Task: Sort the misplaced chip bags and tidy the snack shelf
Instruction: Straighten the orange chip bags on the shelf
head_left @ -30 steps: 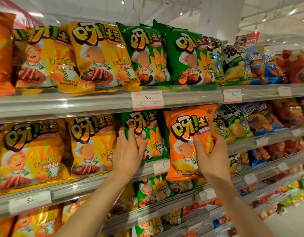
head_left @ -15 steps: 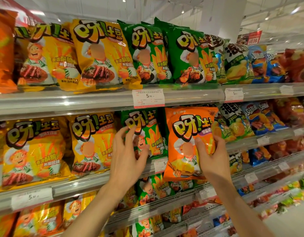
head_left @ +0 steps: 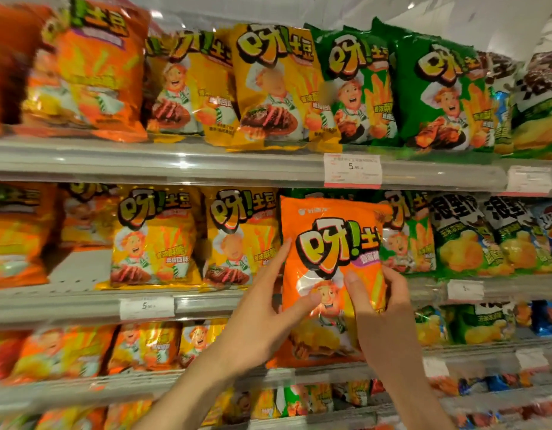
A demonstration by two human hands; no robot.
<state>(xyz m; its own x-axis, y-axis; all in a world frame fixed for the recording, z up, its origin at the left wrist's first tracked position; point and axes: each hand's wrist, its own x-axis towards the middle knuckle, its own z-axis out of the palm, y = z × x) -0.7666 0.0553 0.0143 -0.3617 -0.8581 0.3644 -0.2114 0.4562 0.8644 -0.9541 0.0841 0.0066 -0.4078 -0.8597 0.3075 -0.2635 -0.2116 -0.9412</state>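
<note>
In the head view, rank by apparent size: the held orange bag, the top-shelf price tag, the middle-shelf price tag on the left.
1. Orange bag, though nearest the camera.
2. Top-shelf price tag.
3. Middle-shelf price tag.

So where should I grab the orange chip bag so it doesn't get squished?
Take the orange chip bag by its two side edges, coming from the front, as the hands do here: left hand on the left edge, right hand on the right. It stands upright facing you, puffy in the middle, so the flat sides are probably gentler on the chips.
</note>
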